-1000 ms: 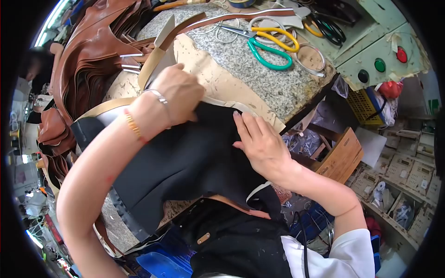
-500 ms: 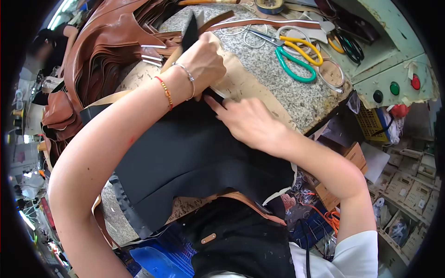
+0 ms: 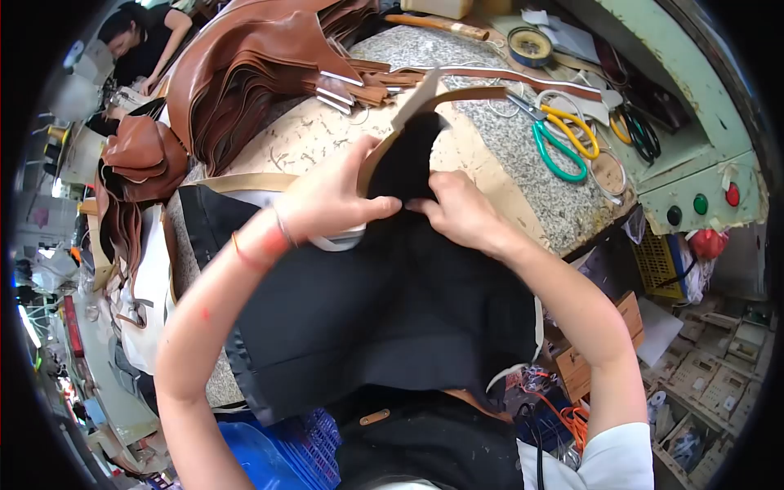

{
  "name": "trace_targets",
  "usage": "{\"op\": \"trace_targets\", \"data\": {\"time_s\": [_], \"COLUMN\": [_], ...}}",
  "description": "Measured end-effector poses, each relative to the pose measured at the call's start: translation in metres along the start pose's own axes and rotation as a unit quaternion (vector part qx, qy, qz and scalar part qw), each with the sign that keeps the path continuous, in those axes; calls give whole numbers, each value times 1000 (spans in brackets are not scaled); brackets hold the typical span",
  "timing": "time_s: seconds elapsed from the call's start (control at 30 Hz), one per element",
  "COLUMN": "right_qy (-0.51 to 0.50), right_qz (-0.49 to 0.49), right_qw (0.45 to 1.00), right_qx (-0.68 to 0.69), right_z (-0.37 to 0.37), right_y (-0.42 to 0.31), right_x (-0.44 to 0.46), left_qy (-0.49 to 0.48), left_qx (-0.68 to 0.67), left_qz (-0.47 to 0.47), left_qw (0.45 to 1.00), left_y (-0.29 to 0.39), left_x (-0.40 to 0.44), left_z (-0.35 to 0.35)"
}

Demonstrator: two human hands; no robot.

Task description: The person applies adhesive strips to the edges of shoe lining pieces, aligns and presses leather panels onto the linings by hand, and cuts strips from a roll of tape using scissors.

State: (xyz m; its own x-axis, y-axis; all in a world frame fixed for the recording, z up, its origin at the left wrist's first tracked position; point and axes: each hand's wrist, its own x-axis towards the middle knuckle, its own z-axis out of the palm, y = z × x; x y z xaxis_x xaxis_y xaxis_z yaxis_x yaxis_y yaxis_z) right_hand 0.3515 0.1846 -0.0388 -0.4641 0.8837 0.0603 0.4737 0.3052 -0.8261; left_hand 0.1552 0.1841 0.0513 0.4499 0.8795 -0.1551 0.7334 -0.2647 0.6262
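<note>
A large black fabric piece (image 3: pixel 327 327) with a tan edge strip (image 3: pixel 245 181) lies over the near side of the worktable and hangs toward my lap. Its far part is folded up into a raised black flap (image 3: pixel 408 155). My left hand (image 3: pixel 343 192) grips the flap's left side, thumb in front and fingers partly hidden behind. Opposite it, my right hand (image 3: pixel 457 212) pinches the flap's lower right edge. The two thumbs almost meet. A brown strip (image 3: pixel 469 95) sticks out beyond the flap toward the scissors (image 3: pixel 559 147), which have green and yellow handles.
Brown leather pieces (image 3: pixel 245 73) are heaped at the far left of the speckled worktable (image 3: pixel 490 135). A tape roll (image 3: pixel 529 46) and a wooden handle (image 3: pixel 437 26) lie at the back. A button panel (image 3: pixel 701 204) borders the right; a blue basket (image 3: pixel 278 449) stands below. Another person (image 3: pixel 147 41) sits far left.
My left hand has come back toward me and left, from across the flap to its left side. The flap now stands raised and opened out between both hands. My view has shifted slightly.
</note>
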Motion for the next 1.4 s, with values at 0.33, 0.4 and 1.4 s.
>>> {"op": "trace_targets", "data": {"time_s": [0.33, 0.4, 1.4], "right_qy": [-266, -257, 123], "right_qz": [100, 58, 104], "right_qw": [946, 951, 967], "right_qx": [-152, -161, 200], "right_z": [-30, -30, -4], "right_y": [27, 28, -2], "right_x": [24, 29, 25], "left_qy": [74, 75, 312], "left_qx": [385, 334, -332], "left_qz": [187, 189, -192], "left_qw": [901, 921, 869], "left_y": [-13, -24, -188], "left_x": [-25, -8, -212], "left_z": [107, 98, -70]}}
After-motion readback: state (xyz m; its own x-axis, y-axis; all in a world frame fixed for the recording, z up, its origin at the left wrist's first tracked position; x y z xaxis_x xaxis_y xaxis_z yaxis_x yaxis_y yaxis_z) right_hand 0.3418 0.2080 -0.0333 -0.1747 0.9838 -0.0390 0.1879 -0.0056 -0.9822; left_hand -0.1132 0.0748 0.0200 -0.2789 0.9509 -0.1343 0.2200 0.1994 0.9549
